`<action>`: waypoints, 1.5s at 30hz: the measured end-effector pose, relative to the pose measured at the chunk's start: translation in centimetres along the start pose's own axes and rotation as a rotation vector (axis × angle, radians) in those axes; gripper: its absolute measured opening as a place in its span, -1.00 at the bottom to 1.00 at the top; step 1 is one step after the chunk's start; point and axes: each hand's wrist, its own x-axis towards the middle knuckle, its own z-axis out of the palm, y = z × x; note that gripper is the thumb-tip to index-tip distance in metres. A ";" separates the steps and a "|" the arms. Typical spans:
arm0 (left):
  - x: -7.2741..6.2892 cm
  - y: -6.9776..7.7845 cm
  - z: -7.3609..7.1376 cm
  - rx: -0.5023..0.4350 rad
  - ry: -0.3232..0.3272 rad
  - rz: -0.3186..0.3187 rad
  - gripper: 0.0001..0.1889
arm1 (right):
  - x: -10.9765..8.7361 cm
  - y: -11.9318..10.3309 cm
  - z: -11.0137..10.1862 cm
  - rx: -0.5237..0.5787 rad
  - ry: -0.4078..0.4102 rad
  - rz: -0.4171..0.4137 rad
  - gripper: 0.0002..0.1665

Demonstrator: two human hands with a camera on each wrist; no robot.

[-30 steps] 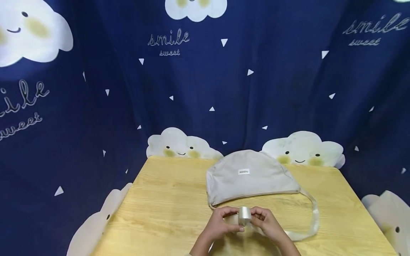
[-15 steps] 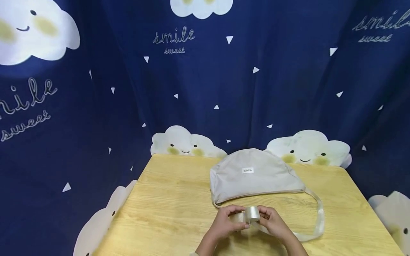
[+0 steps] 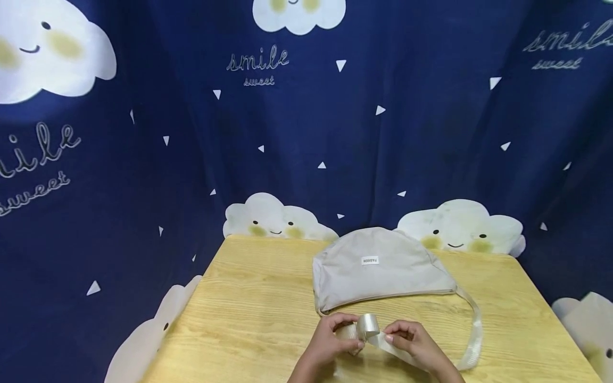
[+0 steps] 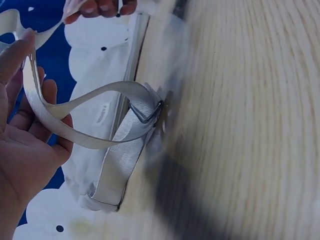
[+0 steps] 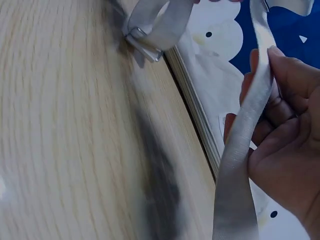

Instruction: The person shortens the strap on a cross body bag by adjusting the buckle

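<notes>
A pale grey half-moon bag (image 3: pixel 383 271) with a small label lies on the table, its satiny strap (image 3: pixel 471 348) curving round in front. My left hand (image 3: pixel 330 340) pinches the strap between thumb and fingers, where a shiny loop of it (image 3: pixel 367 324) stands up. Just to the right, my right hand (image 3: pixel 415 344) pinches another stretch of the same strap; the right wrist view shows this strap length (image 5: pixel 237 150) running down past the palm. A metal buckle (image 4: pixel 146 114) sits on the strap near the tabletop in the left wrist view.
The light wooden table (image 3: pixel 249 292) carries the bag toward its back edge. Behind and beside it hangs a navy curtain (image 3: pixel 297 127) printed with smiling clouds and small triangles. The hands cast shadows on the wood.
My right hand has moved away from the left, to the right and slightly down, and a length of strap now spans between them. The left hand keeps its hold.
</notes>
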 end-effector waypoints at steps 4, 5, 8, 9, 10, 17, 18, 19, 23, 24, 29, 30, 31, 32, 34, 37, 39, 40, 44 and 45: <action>-0.1 0.2 0.1 0.005 -0.017 -0.027 -0.54 | 0.3 0.1 0.7 0.033 0.012 -0.016 -0.87; -0.1 0.3 0.2 0.011 -0.020 -0.028 -0.55 | 0.4 0.1 0.9 0.037 0.012 -0.029 -0.87; -0.2 0.2 0.3 0.028 -0.025 -0.020 -0.55 | 0.7 0.1 1.4 0.062 0.008 -0.063 -0.90; -0.2 0.1 0.4 0.036 -0.024 -0.013 -0.55 | 0.8 0.2 1.6 0.080 0.002 -0.071 -0.91; -0.3 0.0 0.4 0.034 -0.023 -0.010 -0.55 | 0.9 0.2 1.8 0.096 -0.004 -0.074 -0.91; -0.8 -0.4 0.4 0.048 0.017 -0.004 -0.51 | 1.5 0.1 2.4 0.115 -0.038 -0.132 -0.87; -0.8 -0.4 0.3 0.045 0.024 -0.010 -0.52 | 1.6 0.0 2.4 0.100 -0.033 -0.130 -0.89; -0.8 -0.5 0.3 0.044 0.030 -0.013 -0.52 | 1.6 -0.2 2.4 0.082 -0.031 -0.128 -0.89; -1.0 -0.4 0.0 0.029 0.044 -0.033 -0.54 | 1.7 -0.2 2.0 0.014 -0.034 -0.094 -0.86; -1.0 -0.1 0.0 0.021 0.044 -0.035 -0.54 | 1.7 -0.2 1.8 -0.004 -0.038 -0.086 -0.85; -1.5 2.1 0.0 -0.011 0.046 -0.042 -0.57 | 1.2 0.3 1.0 -0.074 -0.069 -0.055 -0.83; -1.6 2.6 0.0 -0.013 0.046 -0.044 -0.57 | 1.1 0.4 0.9 -0.083 -0.076 -0.051 -0.83; -1.6 2.7 0.0 -0.015 0.046 -0.035 -0.58 | 1.0 0.4 0.8 -0.090 -0.082 -0.051 -0.83; -1.6 2.7 0.0 -0.014 0.045 -0.025 -0.58 | 1.0 0.5 0.7 -0.098 -0.089 -0.057 -0.84; -1.5 3.0 -0.1 -0.006 0.042 -0.021 -0.59 | 1.0 0.6 0.7 -0.100 -0.095 -0.063 -0.85; -1.2 2.6 -0.2 0.003 0.032 -0.020 -0.59 | 1.2 0.6 0.9 -0.070 -0.093 -0.064 -0.85; -1.0 2.1 -0.2 0.015 0.029 -0.029 -0.59 | 1.3 0.5 1.1 -0.042 -0.080 -0.053 -0.85; -1.0 1.6 -0.2 0.017 0.031 -0.024 -0.59 | 1.4 0.5 1.2 -0.024 -0.074 -0.053 -0.84; -1.0 -0.1 -0.3 -0.014 0.028 -0.038 -0.57 | 1.6 0.3 1.7 0.027 -0.082 -0.055 -0.73; -1.0 -0.3 -0.4 -0.024 0.027 -0.046 -0.56 | 1.8 0.2 1.9 0.039 -0.095 -0.066 -0.69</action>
